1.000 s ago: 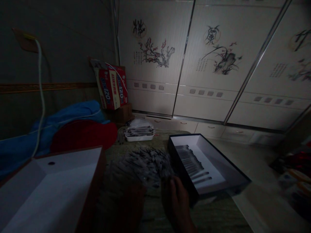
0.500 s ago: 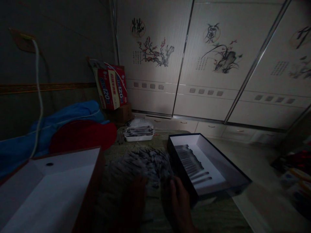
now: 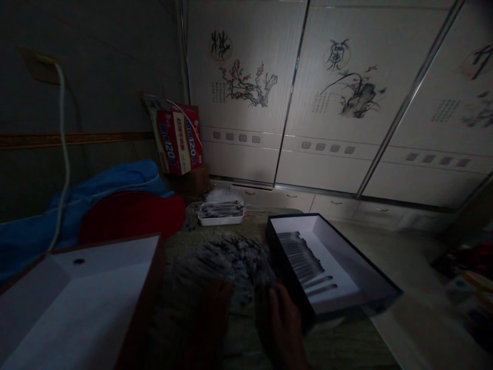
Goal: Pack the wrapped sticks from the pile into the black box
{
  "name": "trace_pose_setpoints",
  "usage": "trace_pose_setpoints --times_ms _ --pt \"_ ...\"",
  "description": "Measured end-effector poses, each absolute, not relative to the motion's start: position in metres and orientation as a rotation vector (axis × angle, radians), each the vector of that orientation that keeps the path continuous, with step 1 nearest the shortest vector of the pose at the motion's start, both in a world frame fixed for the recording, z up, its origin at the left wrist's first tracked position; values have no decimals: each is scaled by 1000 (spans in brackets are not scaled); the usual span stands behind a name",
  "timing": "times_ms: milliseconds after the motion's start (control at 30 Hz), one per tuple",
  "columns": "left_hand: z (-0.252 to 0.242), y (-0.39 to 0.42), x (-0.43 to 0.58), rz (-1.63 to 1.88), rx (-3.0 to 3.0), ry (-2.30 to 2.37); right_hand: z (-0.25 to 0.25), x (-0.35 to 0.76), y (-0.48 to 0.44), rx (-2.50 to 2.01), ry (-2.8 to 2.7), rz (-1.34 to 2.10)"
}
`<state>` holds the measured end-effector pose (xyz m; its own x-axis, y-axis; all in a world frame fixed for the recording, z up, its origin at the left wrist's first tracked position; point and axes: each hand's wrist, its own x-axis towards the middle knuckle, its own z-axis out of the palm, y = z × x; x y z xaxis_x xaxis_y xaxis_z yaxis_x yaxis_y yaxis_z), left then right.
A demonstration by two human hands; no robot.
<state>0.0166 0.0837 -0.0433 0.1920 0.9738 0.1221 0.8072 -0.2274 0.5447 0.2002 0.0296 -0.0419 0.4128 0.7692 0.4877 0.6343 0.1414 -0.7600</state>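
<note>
A loose heap of slim, pen-like sticks with clear barrels and dark ends, apparently pens [image 3: 219, 262], lies on the table between two boxes. At its near edge is my left hand [image 3: 215, 308], dark and blurred, with fingers curled; what they hold, if anything, is hidden. My right hand [image 3: 284, 318] is closed at the heap's right side, beside the dark box, and a few pale sticks rise from its fingertips. Inside the dark-sided open box [image 3: 339, 252], more pens lie side by side in a row, with two spaced apart at the near end.
An open box with a white inside [image 3: 88, 298] stands at left. Behind the heap sits a white tray [image 3: 221, 220] of similar sticks. A red cloth-like item [image 3: 133, 216] and blue fabric [image 3: 115, 180] lie back left. A white cable [image 3: 63, 154] hangs there.
The view has shifted slightly. Both hands stay at nearly the same place by the heap; pale sticks show more plainly at my right fingertips. The row in the box looks the same.
</note>
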Motion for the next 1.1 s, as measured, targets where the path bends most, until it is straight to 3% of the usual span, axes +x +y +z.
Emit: trace_pose_setpoints --times_ms 333,633,833,1100 --pt "-45 77 10 777 2036 1670 -58 203 31 -1502 -1326 66" --pt "-36 72 13 845 1971 1573 -42 201 32 -1543 -1356 175" --pt "-38 77 20 992 1784 1566 -64 205 29 -1550 -1372 58" --pt "-9 84 28 1391 820 1091 -72 171 19 -1523 -1531 155"
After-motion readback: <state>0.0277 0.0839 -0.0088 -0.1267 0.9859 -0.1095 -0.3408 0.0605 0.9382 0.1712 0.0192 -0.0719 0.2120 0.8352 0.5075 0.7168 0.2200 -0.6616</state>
